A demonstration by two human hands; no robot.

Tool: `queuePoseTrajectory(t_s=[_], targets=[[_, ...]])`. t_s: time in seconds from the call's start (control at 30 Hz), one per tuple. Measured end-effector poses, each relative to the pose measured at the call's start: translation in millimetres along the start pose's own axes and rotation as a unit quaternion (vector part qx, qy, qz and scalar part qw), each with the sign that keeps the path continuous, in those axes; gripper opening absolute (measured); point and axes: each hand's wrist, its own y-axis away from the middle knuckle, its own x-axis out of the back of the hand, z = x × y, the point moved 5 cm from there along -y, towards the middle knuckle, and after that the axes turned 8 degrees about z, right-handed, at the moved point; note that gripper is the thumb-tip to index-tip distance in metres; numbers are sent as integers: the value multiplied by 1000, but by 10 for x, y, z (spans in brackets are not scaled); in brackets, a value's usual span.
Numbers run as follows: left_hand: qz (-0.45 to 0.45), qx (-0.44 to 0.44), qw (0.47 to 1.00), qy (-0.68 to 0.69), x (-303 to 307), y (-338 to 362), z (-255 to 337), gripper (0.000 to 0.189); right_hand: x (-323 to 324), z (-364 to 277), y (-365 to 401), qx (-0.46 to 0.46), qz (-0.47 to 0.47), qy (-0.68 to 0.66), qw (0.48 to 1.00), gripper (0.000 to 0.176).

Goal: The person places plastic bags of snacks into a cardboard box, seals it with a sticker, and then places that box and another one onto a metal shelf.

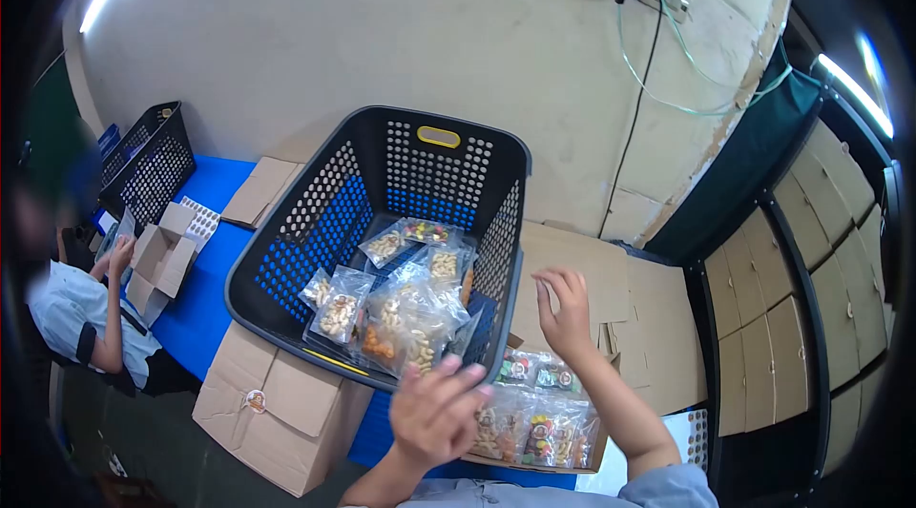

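My left hand point(437, 415) is over the near edge of a black perforated basket point(520, 184), its fingers stretched apart, a little blurred and with nothing in them. Inside the basket lie several clear packets of nuts point(340, 315), some with orange or colourful pieces. To the right of the basket my right hand point(565, 310) is raised, fingers loosely bent and apart, with no object in it. Below it stands an open cardboard box point(599, 446) filled with rows of clear packets point(544, 432) of nuts and colourful sweets; my left hand overlaps its left side.
A closed cardboard box point(277, 393) stands at the basket's near left. Flat cardboard point(658, 346) lies to the right, beside shelves of boxes point(773, 355). On the left, a co-worker point(91, 317) sits near an open box point(164, 265) and another black basket point(148, 169).
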Motion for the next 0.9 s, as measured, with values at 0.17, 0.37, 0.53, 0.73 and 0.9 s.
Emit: queuePoseTrajectory(t_s=[0.17, 0.37, 0.53, 0.73, 0.9], targets=[[-3, 97, 993, -64, -47, 279, -506, 14, -886, -320, -730, 126, -117, -7, 985, 17], [17, 5, 992, -124, -142, 527, -610, 9, -2290, -227, -888, 301, -449, 233, 808, 25], [22, -16, 992, -125, -116, 626, -577, 8, -3205, 517, -349, 332, -621, 352, 617, 25], [17, -29, 992, -124, -203, 686, -651, 9, -3760, 574, -392, 290, -637, 311, 643, 26], [25, 2, 991, -129, -214, 724, -611, 8, -3178, 488, -596, 229, -583, 254, 737, 25]])
